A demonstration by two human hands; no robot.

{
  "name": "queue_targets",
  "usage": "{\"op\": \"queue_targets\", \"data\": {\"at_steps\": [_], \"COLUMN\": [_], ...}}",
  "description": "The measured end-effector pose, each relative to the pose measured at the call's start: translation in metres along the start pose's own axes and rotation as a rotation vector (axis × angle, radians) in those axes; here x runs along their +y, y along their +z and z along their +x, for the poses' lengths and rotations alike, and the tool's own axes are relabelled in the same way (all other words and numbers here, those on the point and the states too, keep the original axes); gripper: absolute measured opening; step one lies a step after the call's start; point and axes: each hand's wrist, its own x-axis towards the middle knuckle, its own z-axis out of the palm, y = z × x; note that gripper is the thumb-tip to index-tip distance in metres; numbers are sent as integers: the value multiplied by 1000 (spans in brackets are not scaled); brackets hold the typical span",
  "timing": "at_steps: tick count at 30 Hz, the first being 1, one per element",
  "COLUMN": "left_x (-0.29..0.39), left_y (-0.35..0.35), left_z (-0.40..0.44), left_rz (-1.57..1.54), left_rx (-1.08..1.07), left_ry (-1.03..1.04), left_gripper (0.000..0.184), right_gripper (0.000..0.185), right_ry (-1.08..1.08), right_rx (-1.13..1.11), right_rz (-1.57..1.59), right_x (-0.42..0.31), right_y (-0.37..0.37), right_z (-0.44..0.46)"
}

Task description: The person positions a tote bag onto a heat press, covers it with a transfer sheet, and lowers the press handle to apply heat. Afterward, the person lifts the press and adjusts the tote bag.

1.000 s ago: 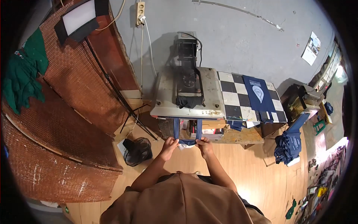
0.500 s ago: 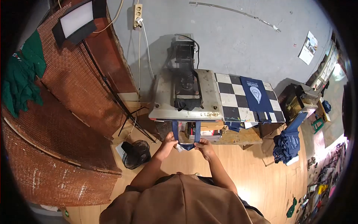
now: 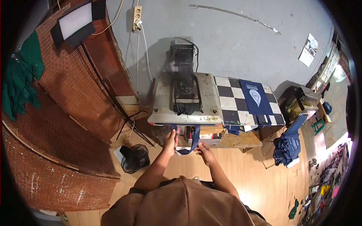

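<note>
A navy fabric strap [image 3: 195, 140], a bag's handle by its look, hangs in a loose loop over the front edge of the heat press [image 3: 184, 118]. My left hand [image 3: 170, 144] is closed around the left side of this loop. Beside its right side is my right hand [image 3: 205, 153], fingers apart and close against the cloth; whether they touch it I cannot tell. Whatever the strap joins is hidden under the press's front. Above, the press head [image 3: 186, 88] stands over the metal top, with dark cloth bunched at its front.
Right of the press, a navy printed bag [image 3: 256, 97] lies on a checkered table [image 3: 230, 92]. More navy bags [image 3: 287, 148] are heaped farther right. A black fan [image 3: 135, 158] stands on the floor at left, near a lamp stand [image 3: 102, 81]. Boxes and papers fill the shelf below.
My right hand has loosened and moved slightly off the strap, which now sags in a slacker loop. My left hand has shifted up along its side. The view has tilted a little.
</note>
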Motion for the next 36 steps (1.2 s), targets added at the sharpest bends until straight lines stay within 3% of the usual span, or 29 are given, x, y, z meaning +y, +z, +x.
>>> {"op": "queue_targets", "data": {"at_steps": [1, 5, 12, 14, 18, 20, 23, 36], "left_x": [-4, -15, -19, -18, -24, -27, -32, -27], "left_y": [-3, -9, -17, -20, -28, -28, -26, -22], "left_z": [-2, -13, -33, -36, -34, -33, -33, -38], "left_rz": [12, 46, 51, 59, 46, 32, -4, -119], "left_rx": [-3, 2, -40, -39, -53, -58, -54, 21], "left_ry": [-12, -30, -18, -11, -21, -22, -3, -32], "left_gripper": [32, 35, 35, 36, 33, 31, 28, 20], "right_gripper": [32, 33, 24, 19, 17, 19, 18, 10], "right_ry": [-9, -9, 18, 90, 79, 94, 97, 23], "right_rx": [-23, -34, -114, -39, -122, 24, 11, -36], "right_rz": [56, 149, 381, 423, 497, 542, 641, 625], "right_x": [3, -5, -42, -44, -27, -26, -27, -18], "right_y": [0, 11, 42, 47, 39, 39, 38, 32], "right_z": [4, 22, 47, 48, 50, 44, 35, 16]}}
